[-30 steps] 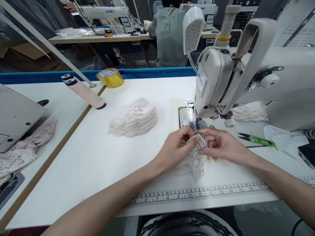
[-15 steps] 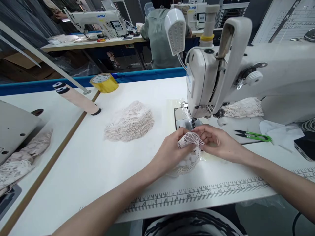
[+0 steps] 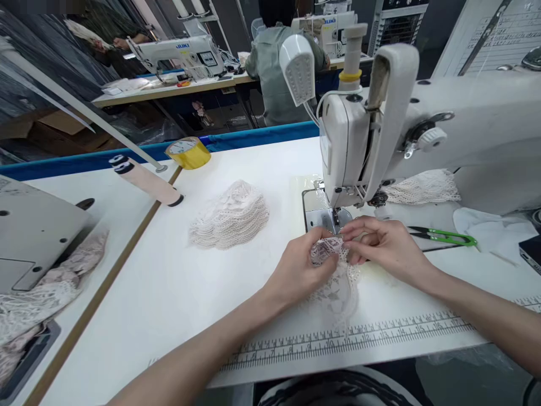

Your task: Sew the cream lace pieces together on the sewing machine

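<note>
A piece of pale lace (image 3: pixel 338 290) hangs between my hands just in front of the sewing machine's needle area (image 3: pixel 336 217). My left hand (image 3: pixel 302 262) is closed on its upper left part, where the lace is curled over. The fingers of my right hand (image 3: pixel 378 242) pinch its upper right edge. The lower part of the lace drapes toward the ruler marks on the table. The white sewing machine (image 3: pixel 350 141) stands right behind my hands. To the left lies a stack of lace pieces (image 3: pixel 230 217).
Green-handled thread snips (image 3: pixel 446 237) and white cloth (image 3: pixel 492 231) lie to the right. More lace (image 3: pixel 422 187) sits behind the machine head. Yellow tape (image 3: pixel 189 153) and thread cones (image 3: pixel 147 181) stand at the back left. A person (image 3: pixel 276 73) sits beyond the table.
The lace has been turned and lowered, so more of it hangs below my hands. My right fingers have shifted their pinch along its edge. The view has tilted slightly.
</note>
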`<state>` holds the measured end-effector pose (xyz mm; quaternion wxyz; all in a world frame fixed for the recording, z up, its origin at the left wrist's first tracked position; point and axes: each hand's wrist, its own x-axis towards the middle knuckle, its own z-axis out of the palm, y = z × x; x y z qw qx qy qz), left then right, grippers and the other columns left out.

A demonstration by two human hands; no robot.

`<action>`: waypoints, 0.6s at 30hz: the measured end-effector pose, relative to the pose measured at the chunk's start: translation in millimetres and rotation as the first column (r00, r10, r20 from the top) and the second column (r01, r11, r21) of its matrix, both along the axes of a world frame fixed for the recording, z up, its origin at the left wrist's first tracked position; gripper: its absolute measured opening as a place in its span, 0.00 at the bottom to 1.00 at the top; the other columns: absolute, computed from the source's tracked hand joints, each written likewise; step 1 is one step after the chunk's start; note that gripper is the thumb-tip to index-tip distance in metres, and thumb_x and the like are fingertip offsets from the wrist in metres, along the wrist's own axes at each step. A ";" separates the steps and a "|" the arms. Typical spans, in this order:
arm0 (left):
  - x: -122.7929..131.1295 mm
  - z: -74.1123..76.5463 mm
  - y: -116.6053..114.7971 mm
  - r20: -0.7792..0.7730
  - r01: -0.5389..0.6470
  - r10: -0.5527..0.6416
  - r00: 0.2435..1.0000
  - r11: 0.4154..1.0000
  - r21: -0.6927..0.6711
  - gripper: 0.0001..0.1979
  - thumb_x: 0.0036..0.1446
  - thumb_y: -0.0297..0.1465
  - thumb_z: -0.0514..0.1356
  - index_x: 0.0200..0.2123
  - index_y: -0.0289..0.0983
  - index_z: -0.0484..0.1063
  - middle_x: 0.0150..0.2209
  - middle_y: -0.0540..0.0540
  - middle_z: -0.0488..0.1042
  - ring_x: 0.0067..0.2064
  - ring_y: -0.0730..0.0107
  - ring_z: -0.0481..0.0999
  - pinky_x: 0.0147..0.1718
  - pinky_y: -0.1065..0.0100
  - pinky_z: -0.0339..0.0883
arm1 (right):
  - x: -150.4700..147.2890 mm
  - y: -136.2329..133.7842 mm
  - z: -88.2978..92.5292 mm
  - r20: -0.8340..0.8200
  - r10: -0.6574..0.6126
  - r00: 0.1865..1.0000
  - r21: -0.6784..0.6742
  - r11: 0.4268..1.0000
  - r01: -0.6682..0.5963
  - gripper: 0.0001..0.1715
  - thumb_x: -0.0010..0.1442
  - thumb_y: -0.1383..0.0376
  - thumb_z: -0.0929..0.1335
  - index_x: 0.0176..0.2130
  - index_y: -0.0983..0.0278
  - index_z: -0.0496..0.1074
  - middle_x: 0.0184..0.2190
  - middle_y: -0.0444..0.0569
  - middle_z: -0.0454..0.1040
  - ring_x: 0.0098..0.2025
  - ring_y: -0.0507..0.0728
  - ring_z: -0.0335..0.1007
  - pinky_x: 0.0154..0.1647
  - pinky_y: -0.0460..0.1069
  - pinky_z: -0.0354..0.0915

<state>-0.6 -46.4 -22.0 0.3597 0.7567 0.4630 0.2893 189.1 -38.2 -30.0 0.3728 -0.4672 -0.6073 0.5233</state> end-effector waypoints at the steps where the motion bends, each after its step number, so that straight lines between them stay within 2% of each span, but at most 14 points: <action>1: 0.6 -0.4 -0.9 -0.006 -0.003 0.003 1.000 1.000 0.028 0.05 0.56 0.28 0.60 0.37 0.37 0.67 0.34 0.53 0.74 0.33 0.75 0.72 0.31 0.73 0.63 | -0.2 -0.6 -1.0 -0.013 -0.002 1.000 0.011 1.000 0.003 0.12 0.52 0.61 0.72 0.37 0.63 0.74 0.28 0.46 0.77 0.27 0.55 0.76 0.30 0.50 0.76; 5: 0.8 -4.9 -4.5 -0.032 -0.038 0.044 0.998 0.983 0.180 0.05 0.57 0.28 0.59 0.31 0.37 0.64 0.29 0.54 0.71 0.28 0.78 0.69 0.26 0.76 0.60 | 0.0 -2.5 -4.0 -0.041 0.018 0.999 0.047 0.999 -0.017 0.10 0.55 0.59 0.71 0.37 0.62 0.73 0.27 0.45 0.77 0.33 0.57 0.77 0.38 0.53 0.75; 9: -0.3 -8.9 -6.0 -0.032 -0.028 0.038 0.999 0.962 0.272 0.07 0.57 0.25 0.59 0.29 0.37 0.62 0.28 0.54 0.69 0.26 0.79 0.67 0.24 0.77 0.57 | -0.5 -5.5 -0.7 0.044 0.080 0.996 0.052 0.995 -0.082 0.14 0.57 0.58 0.69 0.42 0.61 0.71 0.23 0.42 0.74 0.28 0.55 0.74 0.33 0.52 0.73; 13: 1.2 -11.0 -4.8 -0.007 -0.076 0.081 0.997 0.963 0.257 0.08 0.58 0.29 0.60 0.29 0.37 0.62 0.26 0.56 0.68 0.24 0.80 0.64 0.22 0.77 0.56 | -3.7 -7.6 0.4 0.115 0.129 0.985 0.047 0.990 -0.135 0.18 0.54 0.65 0.70 0.46 0.59 0.69 0.19 0.37 0.70 0.23 0.53 0.70 0.28 0.50 0.69; 18: -0.3 -10.8 -2.0 -0.004 -0.079 0.082 0.997 0.969 0.233 0.09 0.58 0.32 0.60 0.30 0.38 0.62 0.24 0.56 0.67 0.22 0.81 0.63 0.21 0.77 0.55 | -4.9 -5.1 -5.1 0.000 0.085 0.996 0.060 0.995 -0.085 0.11 0.54 0.66 0.69 0.40 0.61 0.72 0.26 0.42 0.75 0.28 0.55 0.75 0.33 0.50 0.73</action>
